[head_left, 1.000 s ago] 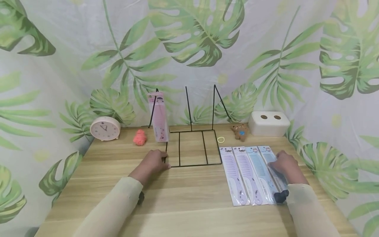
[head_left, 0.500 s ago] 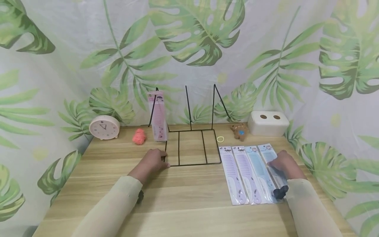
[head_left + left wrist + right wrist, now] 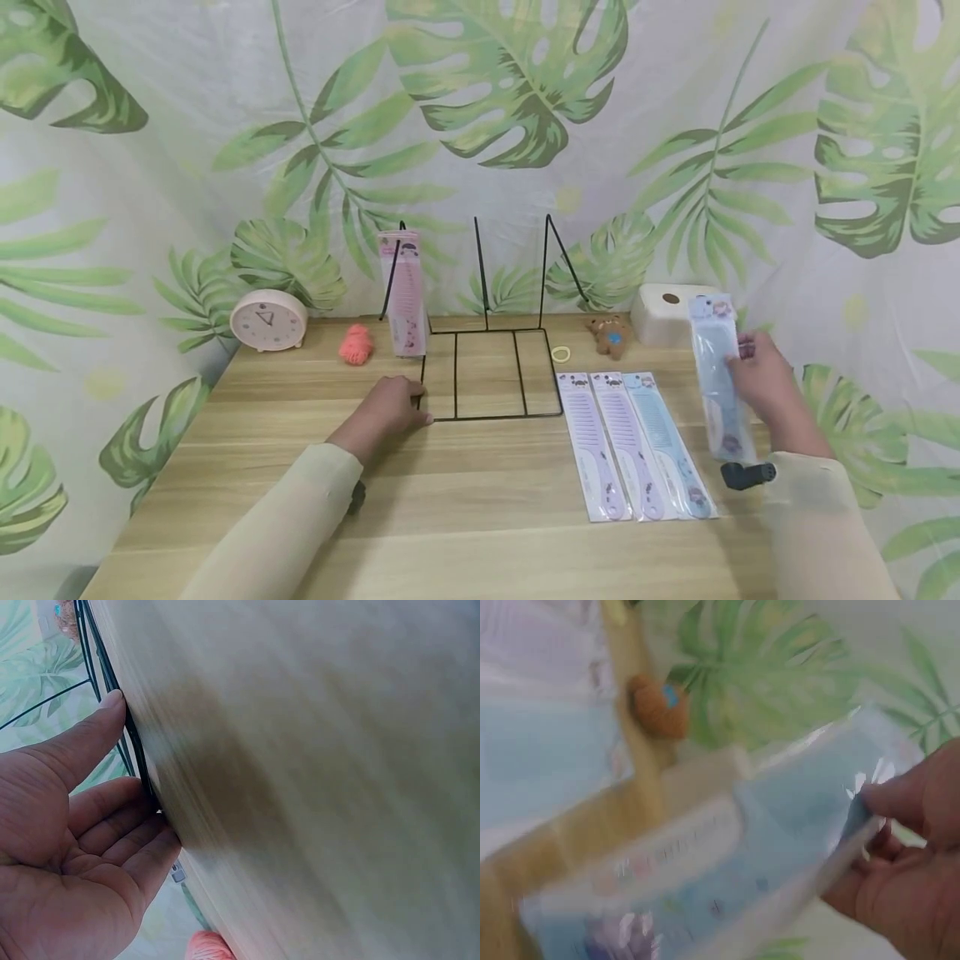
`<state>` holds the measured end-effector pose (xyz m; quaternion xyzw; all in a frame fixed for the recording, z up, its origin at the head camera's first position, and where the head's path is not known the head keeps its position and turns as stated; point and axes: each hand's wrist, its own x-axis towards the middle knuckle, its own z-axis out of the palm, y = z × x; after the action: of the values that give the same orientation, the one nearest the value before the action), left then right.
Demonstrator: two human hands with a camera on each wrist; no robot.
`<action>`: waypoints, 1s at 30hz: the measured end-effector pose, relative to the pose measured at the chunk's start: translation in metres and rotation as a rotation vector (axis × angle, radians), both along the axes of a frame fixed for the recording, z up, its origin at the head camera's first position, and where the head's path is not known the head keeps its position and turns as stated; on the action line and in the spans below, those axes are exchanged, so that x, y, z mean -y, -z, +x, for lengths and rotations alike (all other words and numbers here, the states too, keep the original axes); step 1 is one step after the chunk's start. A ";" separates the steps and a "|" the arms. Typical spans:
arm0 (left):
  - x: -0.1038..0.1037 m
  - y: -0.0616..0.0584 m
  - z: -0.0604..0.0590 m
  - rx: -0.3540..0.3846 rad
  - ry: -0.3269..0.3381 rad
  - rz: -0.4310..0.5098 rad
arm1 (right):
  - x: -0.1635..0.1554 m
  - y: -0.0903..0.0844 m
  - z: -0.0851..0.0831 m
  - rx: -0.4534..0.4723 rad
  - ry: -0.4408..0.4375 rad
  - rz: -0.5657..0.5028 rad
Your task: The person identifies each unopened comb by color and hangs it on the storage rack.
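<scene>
My right hand [image 3: 767,385] pinches a blue comb in a clear packet [image 3: 716,375] by its right edge, raised and nearly upright over the table's right side. The right wrist view shows thumb and fingers on the packet [image 3: 795,802], blurred. Around the front left corner of a black wire rack [image 3: 487,417] my left hand [image 3: 387,408] holds on with thumb and fingers; the left wrist view shows fingertips at the wire [image 3: 135,750]. A pink packaged comb [image 3: 405,296] hangs on the rack's left prong. Two purple packaged combs [image 3: 596,450] and a blue one [image 3: 667,446] lie flat in a row.
Along the back stand a pink clock [image 3: 268,321], a coral yarn figure [image 3: 356,345], a brown bear [image 3: 611,336] and a white box [image 3: 660,315] partly behind the raised packet. A yellow ring [image 3: 560,354] lies beside the rack. A leaf-print curtain [image 3: 525,100] hangs behind.
My right hand has lifted the rightmost blue packaged comb off the table, up and to the right, away from the row. The left hand stays at the rack.
</scene>
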<state>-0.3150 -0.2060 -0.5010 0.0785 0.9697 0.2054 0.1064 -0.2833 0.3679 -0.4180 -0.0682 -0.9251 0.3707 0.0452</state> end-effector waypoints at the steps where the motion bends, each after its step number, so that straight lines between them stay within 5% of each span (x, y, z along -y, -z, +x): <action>1: 0.000 0.000 0.000 -0.002 0.001 -0.001 | 0.004 -0.005 0.002 -0.029 -0.020 -0.042; 5: 0.001 0.002 -0.001 -0.010 0.014 -0.014 | 0.025 -0.017 0.010 -0.115 -0.179 -0.242; 13: 0.000 0.001 -0.002 -0.017 0.012 -0.007 | 0.095 -0.019 0.014 -0.211 -0.686 -0.729; 18: -0.001 -0.001 -0.001 -0.019 0.017 -0.004 | 0.144 -0.022 0.009 -0.204 -0.838 -0.743; 30: -0.001 -0.002 0.001 -0.016 0.019 -0.029 | 0.238 -0.032 -0.001 -0.041 -0.880 -0.561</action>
<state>-0.3138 -0.2049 -0.4987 0.0876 0.9726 0.1898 0.1019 -0.2848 0.1294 -0.3858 0.3248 -0.7304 0.5893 -0.1169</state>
